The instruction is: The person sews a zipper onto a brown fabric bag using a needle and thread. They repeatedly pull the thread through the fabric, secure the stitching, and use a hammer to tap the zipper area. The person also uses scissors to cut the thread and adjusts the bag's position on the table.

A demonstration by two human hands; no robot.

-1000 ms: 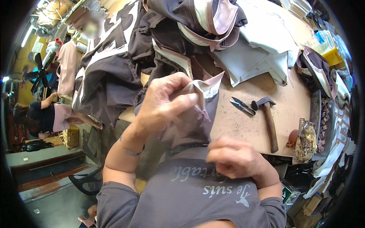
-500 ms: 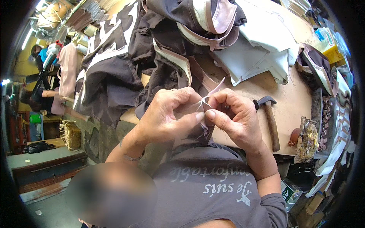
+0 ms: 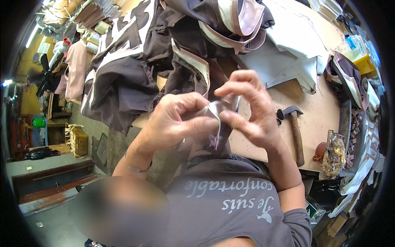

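In front of my chest, my left hand (image 3: 175, 117) pinches a thin pale strip (image 3: 214, 109) between thumb and forefinger. A loose end with a pinkish tip hangs below it. My right hand (image 3: 249, 109) is beside the strip, its thumb and forefinger apart and somewhat blurred. Whether the right thumb touches the strip, I cannot tell. Part of a thin sheet shows behind the right fingers. Just beyond my hands lies a dark cloth piece with a cream and pink edge band (image 3: 191, 61).
Dark cut pieces (image 3: 123, 82) heap at the left of the table (image 3: 284, 96), white sheets (image 3: 296, 57) at the right. A hammer (image 3: 295, 136) lies right of my hand, near a clear bag (image 3: 333, 154) and a grey crate (image 3: 345, 119). A wicker basket (image 3: 78, 140) stands at far left.
My right fingers have come off their pinch and spread upward. The strip, crossed in a loop between both hands before, now hangs from my left fingers. The view has shifted slightly.
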